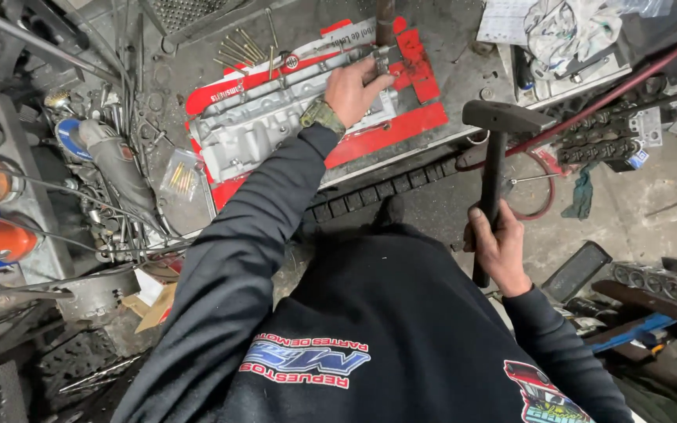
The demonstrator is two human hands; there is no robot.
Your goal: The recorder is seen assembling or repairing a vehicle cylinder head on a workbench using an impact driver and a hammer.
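The left hand [352, 88] presses clenched fingers on the long grey metal engine part [276, 117] at 12 o'clock on the red-sheeted surface [401, 129], while the right hand [501, 247] grips a black hammer [495, 149], raised at 3 o'clock, no hit landing yet.

Cylinder head [276, 125] lies on sheet [401, 129] on worktop [464, 86]. Loose rods [238, 48] behind it, grinder [115, 160] to its left, hammer [495, 157] to its right.

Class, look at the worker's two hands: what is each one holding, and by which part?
The right hand holds a black hammer low on its handle, head up. The left hand rests on the grey metal engine part; whether it grips anything cannot be told.
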